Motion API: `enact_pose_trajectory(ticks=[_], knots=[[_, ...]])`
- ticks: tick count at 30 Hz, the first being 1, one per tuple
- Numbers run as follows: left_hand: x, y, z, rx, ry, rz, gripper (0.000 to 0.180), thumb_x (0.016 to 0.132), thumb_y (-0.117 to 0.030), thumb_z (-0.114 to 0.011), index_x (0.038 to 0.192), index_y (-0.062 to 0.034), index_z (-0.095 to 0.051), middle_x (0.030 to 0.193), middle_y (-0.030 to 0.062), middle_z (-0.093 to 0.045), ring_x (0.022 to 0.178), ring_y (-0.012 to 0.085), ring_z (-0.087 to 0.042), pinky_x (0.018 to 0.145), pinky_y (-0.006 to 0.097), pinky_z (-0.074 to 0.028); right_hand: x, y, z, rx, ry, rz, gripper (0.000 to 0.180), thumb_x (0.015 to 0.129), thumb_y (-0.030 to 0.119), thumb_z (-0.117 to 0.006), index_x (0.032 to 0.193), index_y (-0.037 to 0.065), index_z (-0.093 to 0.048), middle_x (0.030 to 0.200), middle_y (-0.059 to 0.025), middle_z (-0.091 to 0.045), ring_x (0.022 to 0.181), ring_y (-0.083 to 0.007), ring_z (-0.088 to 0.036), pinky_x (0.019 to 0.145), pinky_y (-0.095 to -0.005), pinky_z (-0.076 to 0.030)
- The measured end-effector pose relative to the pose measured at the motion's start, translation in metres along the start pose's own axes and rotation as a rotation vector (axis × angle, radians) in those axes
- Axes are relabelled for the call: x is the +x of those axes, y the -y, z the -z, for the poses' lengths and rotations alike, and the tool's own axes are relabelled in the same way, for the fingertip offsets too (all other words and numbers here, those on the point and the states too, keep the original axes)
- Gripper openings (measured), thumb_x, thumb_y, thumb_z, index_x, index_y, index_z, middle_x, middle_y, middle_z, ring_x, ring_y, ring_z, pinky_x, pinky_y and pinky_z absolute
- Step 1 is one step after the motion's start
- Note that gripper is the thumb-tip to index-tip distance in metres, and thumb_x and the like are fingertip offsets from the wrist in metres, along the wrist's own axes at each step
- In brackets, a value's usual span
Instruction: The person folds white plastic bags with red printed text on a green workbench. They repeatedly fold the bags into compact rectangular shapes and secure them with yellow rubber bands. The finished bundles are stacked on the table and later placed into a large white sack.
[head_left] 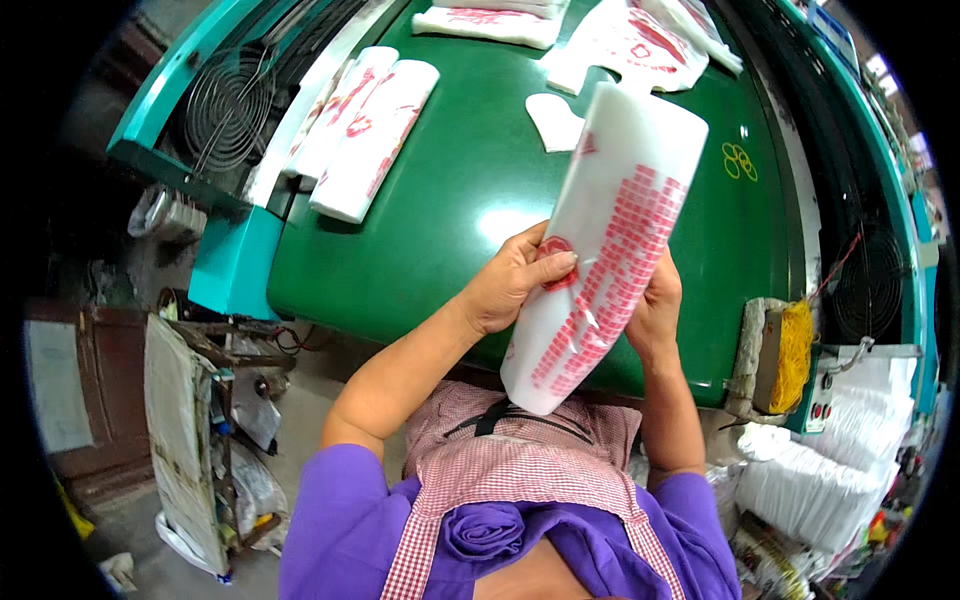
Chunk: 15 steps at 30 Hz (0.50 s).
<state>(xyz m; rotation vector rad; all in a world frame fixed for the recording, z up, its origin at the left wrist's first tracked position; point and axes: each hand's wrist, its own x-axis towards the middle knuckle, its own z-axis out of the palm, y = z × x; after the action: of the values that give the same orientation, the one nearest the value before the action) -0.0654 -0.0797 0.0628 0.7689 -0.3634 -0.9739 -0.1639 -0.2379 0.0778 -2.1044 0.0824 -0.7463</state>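
Observation:
Between my hands is a folded stack of white plastic bags (600,235) with red print, tilted over the near edge of a green table (440,280). My left hand (512,280) grips its left edge, thumb pressed on the front and the other fingers out of sight behind. At the right edge my right hand (655,305) is closed round the stack, its fingers mostly hidden by the plastic. Just beyond lies a small rounded white plastic piece (553,122). Farther back on the right are spread printed bags (640,48) with a notch in their near side.
Folded printed bundles (378,140) lie at the table's left, another stack (490,25) at the back. Several yellow rubber bands (740,161) sit on the right. Teal machine frames with a round fan guard (230,108) flank the table. A yellow mass (795,355) hangs by a control box (820,408).

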Motion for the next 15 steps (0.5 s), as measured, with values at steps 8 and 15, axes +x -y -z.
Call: enact_pose_trajectory(ticks=[8, 15], knots=[[-0.029, 0.022, 0.029, -0.509, 0.313, 0.041, 0.048, 0.086, -0.013, -0.066, 0.129, -0.0033, -0.047, 0.118, 0.0107, -0.061, 0.101, 0.0214, -0.063, 0.090, 0.036, -0.052, 0.000, -0.005, 0.008, 1.512, 0.003, -0.444, 0.025, 0.100, 0.025, -0.045, 0.082, 0.008, -0.051, 0.079, -0.0038, -0.053, 0.070, -0.0159, -0.052, 0.087, -0.0354, -0.048], [-0.029, 0.008, 0.015, -0.189, 0.088, -0.005, 0.039, 0.084, -0.007, -0.068, 0.121, -0.0038, -0.056, 0.109, 0.0065, -0.065, 0.097, 0.0143, -0.062, 0.088, 0.029, -0.051, -0.012, 0.008, -0.015, 0.150, 0.123, -0.124, 0.025, 0.080, 0.003, -0.065, 0.104, 0.000, -0.065, 0.107, -0.0129, -0.063, 0.099, -0.0270, -0.060, 0.090, -0.0354, -0.045]])
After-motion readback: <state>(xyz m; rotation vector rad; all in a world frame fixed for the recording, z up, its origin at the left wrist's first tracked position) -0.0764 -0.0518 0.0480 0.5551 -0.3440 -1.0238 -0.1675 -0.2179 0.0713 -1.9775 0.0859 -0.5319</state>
